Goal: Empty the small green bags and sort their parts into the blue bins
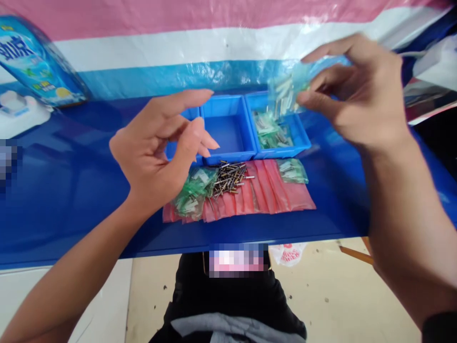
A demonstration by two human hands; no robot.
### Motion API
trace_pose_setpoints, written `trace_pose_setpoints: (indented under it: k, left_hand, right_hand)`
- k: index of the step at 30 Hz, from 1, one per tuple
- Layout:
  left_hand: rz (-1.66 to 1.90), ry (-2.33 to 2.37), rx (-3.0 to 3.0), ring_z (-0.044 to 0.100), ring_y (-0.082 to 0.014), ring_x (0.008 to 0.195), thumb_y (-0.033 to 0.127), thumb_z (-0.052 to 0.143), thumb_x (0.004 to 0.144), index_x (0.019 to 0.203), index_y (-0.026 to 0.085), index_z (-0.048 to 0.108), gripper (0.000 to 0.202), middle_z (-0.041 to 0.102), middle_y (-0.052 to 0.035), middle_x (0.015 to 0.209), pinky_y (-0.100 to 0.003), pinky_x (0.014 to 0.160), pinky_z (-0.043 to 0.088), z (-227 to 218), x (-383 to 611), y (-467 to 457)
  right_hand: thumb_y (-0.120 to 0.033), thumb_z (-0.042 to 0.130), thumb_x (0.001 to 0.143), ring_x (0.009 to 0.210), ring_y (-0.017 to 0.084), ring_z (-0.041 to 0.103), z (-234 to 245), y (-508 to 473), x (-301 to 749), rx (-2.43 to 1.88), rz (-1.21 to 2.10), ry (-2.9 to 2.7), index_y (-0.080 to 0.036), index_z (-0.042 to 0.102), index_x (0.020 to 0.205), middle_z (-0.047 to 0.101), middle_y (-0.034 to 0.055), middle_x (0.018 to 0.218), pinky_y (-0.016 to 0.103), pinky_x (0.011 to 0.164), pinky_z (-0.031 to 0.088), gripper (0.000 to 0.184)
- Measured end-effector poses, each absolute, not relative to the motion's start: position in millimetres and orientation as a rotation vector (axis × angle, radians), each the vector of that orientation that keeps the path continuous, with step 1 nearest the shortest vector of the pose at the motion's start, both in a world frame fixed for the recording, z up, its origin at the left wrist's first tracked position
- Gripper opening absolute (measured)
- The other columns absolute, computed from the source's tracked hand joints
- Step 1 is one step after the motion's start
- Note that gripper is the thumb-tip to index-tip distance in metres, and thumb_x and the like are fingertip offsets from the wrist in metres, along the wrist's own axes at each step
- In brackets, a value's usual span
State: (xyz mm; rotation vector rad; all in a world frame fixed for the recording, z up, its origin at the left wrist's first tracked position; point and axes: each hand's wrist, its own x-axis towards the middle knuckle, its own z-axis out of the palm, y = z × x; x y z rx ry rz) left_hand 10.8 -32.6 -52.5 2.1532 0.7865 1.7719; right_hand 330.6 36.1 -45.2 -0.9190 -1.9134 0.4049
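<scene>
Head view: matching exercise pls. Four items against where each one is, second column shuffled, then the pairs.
Column 1
1. loose metal pins
2. clear bag of pale parts
3. green-tinted packets
4. left hand

Column 2
A. holding nothing, above the middle blue bin
B. inside the rightmost blue bin
C. pinched in the right hand
D. piled on the red bags

Pairs: 1-D, 2-C, 3-B, 4-A

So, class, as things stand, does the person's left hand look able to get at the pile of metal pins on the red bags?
Probably yes: the empty left hand hangs close by the pile of metal pins, with nothing over it. The green plastic bag touching its side lies low.
</scene>
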Motion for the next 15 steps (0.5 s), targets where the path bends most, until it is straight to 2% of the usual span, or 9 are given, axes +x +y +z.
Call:
trace_pose_setpoints:
  k: [1, 3, 5, 7, 9, 11, 13, 14, 15]
  left_hand:
    - [1.792, 0.793, 2.158, 0.078, -0.0123, 0.066, 0.007, 0.071, 0.1, 0.127, 0.03, 0.08, 0.036, 0.079, 0.007, 0.08, -0.023, 0.057, 0.064, -52.4, 9.7, -31.3]
    - [1.831, 0.842, 2.157, 0.078, -0.013, 0.068, 0.011, 0.072, 0.1, 0.125, 0.03, 0.081, 0.032, 0.079, 0.0067, 0.08, -0.025, 0.059, 0.065, -52.8, 6.1, -28.7]
    - [1.855, 0.873, 2.184, 0.078, -0.0124, 0.068, 0.014, 0.071, 0.102, 0.125, 0.03, 0.081, 0.03, 0.079, 0.0068, 0.081, -0.025, 0.059, 0.064, -54.1, 1.2, -25.8]
    - [1.874, 0.881, 2.213, 0.078, -0.012, 0.067, 0.015, 0.071, 0.102, 0.124, 0.029, 0.081, 0.029, 0.079, 0.0061, 0.08, -0.024, 0.057, 0.062, -56.3, -3.2, -22.7]
    - [1.884, 0.877, 2.217, 0.078, -0.0124, 0.067, 0.015, 0.071, 0.102, 0.123, 0.028, 0.081, 0.027, 0.079, 0.0053, 0.08, -0.024, 0.056, 0.06, -58.8, -6.0, -19.7]
    - [1.905, 0.875, 2.205, 0.077, -0.0127, 0.066, 0.016, 0.072, 0.101, 0.122, 0.029, 0.082, 0.027, 0.079, 0.0057, 0.08, -0.024, 0.054, 0.059, -61.0, -6.9, -17.2]
    - [1.929, 0.874, 2.225, 0.077, -0.0126, 0.065, 0.016, 0.071, 0.101, 0.12, 0.03, 0.082, 0.026, 0.079, 0.0067, 0.079, -0.024, 0.053, 0.059, -62.6, -6.8, -15.6]
    - [1.937, 0.876, 2.242, 0.077, -0.0127, 0.066, 0.016, 0.071, 0.101, 0.119, 0.03, 0.083, 0.026, 0.079, 0.007, 0.078, -0.024, 0.053, 0.059, -63.1, -6.7, -15.1]
    - [1.941, 0.878, 2.257, 0.078, -0.0129, 0.066, 0.015, 0.07, 0.101, 0.118, 0.029, 0.083, 0.025, 0.079, 0.0071, 0.078, -0.025, 0.053, 0.058, -63.4, -6.8, -14.8]
  right_hand:
    - [-0.04, 0.092, 0.087, 0.058, 0.009, 0.06, -46.6, 45.8, 342.0, -0.982, 0.422, -1.98, -0.028, 0.08, 0.125, 0.075, -0.0014, 0.074, 0.026, 0.049, 0.038, 0.042]
    - [-0.035, 0.089, 0.088, 0.05, 0.007, 0.057, -50.4, 60.1, 359.6, -0.874, 0.313, -2.17, -0.025, 0.086, 0.111, 0.075, -0.0023, 0.068, 0.023, 0.043, 0.038, 0.025]
    - [-0.029, 0.088, 0.088, 0.048, 0.006, 0.053, -55.1, 67.1, 368.9, -0.817, 0.217, -2.3, -0.026, 0.088, 0.104, 0.076, -0.0033, 0.067, 0.022, 0.043, 0.038, 0.017]
    - [-0.029, 0.089, 0.086, 0.056, 0.008, 0.057, -59.8, 67.6, 371.1, -0.805, 0.158, -2.345, -0.029, 0.089, 0.099, 0.079, -0.0029, 0.073, 0.024, 0.052, 0.045, 0.013]
    - [-0.035, 0.089, 0.086, 0.072, 0.012, 0.064, -63.1, 63.4, 368.6, -0.816, 0.082, -2.35, -0.031, 0.088, 0.093, 0.08, -0.0005, 0.085, 0.03, 0.074, 0.054, 0.008]
    - [-0.037, 0.087, 0.087, 0.094, 0.02, 0.066, -62.2, 56.3, 363.0, -0.891, -0.021, -2.386, -0.032, 0.087, 0.089, 0.08, 0.0037, 0.107, 0.041, 0.095, 0.054, 0.006]
    - [-0.034, 0.083, 0.089, 0.107, 0.025, 0.064, -54.1, 45.4, 355.2, -0.973, -0.104, -2.422, -0.031, 0.084, 0.086, 0.078, 0.0058, 0.124, 0.049, 0.102, 0.051, 0.005]
    - [-0.031, 0.08, 0.09, 0.108, 0.027, 0.064, -47.1, 37.6, 350.8, -0.997, -0.12, -2.422, -0.03, 0.082, 0.084, 0.079, 0.006, 0.126, 0.05, 0.101, 0.051, 0.007]
    - [-0.029, 0.076, 0.092, 0.104, 0.026, 0.066, -38.4, 27.6, 346.5, -1.005, -0.113, -2.401, -0.029, 0.08, 0.084, 0.081, 0.0056, 0.12, 0.049, 0.098, 0.051, 0.009]
